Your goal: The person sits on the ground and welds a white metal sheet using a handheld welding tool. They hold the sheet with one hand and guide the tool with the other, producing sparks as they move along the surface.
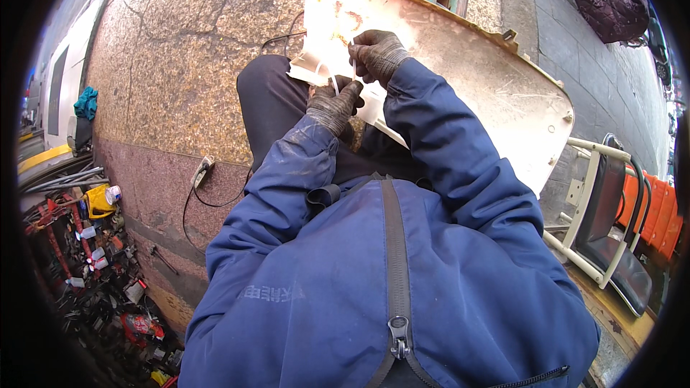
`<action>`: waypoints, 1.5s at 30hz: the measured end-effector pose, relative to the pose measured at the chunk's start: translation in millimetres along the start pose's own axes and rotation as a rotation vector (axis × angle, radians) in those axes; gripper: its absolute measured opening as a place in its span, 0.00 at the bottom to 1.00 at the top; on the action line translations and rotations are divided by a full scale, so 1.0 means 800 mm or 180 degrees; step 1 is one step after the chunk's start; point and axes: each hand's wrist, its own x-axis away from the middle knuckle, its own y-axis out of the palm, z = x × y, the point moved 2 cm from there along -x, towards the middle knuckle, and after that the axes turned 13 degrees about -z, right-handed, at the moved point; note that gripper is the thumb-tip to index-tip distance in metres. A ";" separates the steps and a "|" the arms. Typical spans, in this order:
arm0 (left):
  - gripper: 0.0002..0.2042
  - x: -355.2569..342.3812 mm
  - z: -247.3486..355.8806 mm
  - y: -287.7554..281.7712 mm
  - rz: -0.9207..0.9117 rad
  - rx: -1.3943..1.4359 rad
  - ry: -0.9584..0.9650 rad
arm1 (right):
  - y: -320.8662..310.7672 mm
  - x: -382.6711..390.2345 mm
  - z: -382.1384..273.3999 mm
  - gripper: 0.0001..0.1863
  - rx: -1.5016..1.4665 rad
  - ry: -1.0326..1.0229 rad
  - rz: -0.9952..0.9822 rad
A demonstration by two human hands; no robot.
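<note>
Speckled paving [165, 50] is spreading across the upper left of the frame. Nearest, a blue right sleeve [449, 118] is hiding part of a pale curved panel [496, 86], which is filling the upper right of centre. Above it, at upper centre, the gloved left hand [333, 106] and right hand [381, 55] are pinching white strip [353, 69], though glare is obscuring whether it is one piece. Farther out, a socket block [204, 169] is lying left, tangled scrap [79, 294] is crowding lower left, and a black-seated chair [611, 241] is standing right.

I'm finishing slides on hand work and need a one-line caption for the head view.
Gloved left hand and right hand hold thin white strip-like material beside a pale, rust-marked panel.
</note>
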 end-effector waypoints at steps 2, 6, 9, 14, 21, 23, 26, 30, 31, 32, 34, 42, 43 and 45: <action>0.10 -0.001 0.000 -0.001 -0.0014 -0.0013 -0.0023 | 0.000 -0.001 -0.001 0.07 -0.0016 0.0018 -0.0021; 0.11 -0.002 -0.002 -0.002 -0.0025 0.0023 -0.0013 | -0.001 -0.002 -0.002 0.07 0.0009 0.0025 0.0004; 0.11 -0.003 -0.003 -0.003 -0.0028 0.0014 0.0022 | -0.003 -0.004 -0.003 0.06 0.0008 -0.0008 -0.0036; 0.11 -0.005 -0.003 -0.004 0.0022 -0.0053 -0.0022 | -0.005 -0.007 -0.005 0.06 0.0078 -0.0015 0.0016; 0.10 -0.010 0.002 -0.004 0.0026 0.0015 -0.0021 | -0.005 -0.014 -0.009 0.06 -0.0040 -0.0074 0.0116; 0.09 -0.012 0.002 -0.004 0.0042 0.0049 -0.0017 | -0.005 -0.015 -0.009 0.06 -0.0015 -0.0085 0.0124; 0.09 -0.015 0.002 -0.003 0.0046 0.0124 -0.0064 | -0.006 -0.017 -0.010 0.07 0.0018 -0.0069 0.0120; 0.08 -0.017 0.001 -0.004 0.0077 0.0164 -0.0113 | -0.008 -0.020 -0.010 0.07 0.0017 -0.0012 0.0104; 0.09 -0.018 0.001 -0.005 0.0054 0.0127 -0.0145 | -0.008 -0.021 -0.010 0.07 0.0017 -0.0016 0.0122; 0.09 -0.018 0.001 -0.006 0.0009 0.0106 -0.0147 | -0.008 -0.023 -0.009 0.08 0.0017 -0.0020 0.0139; 0.09 -0.018 0.002 -0.007 -0.0028 0.0060 -0.0181 | -0.009 -0.025 -0.008 0.07 0.0048 0.0005 0.0139; 0.08 -0.021 0.000 -0.007 0.0107 0.0137 -0.0133 | -0.013 -0.032 -0.008 0.07 0.0137 0.0065 0.0107; 0.08 -0.021 -0.001 -0.007 0.0110 0.0143 -0.0125 | -0.012 -0.031 -0.009 0.07 0.0078 0.0024 0.0114; 0.08 -0.022 -0.002 -0.008 0.0110 0.0155 -0.0135 | -0.011 -0.030 -0.010 0.06 -0.0014 -0.0028 0.0165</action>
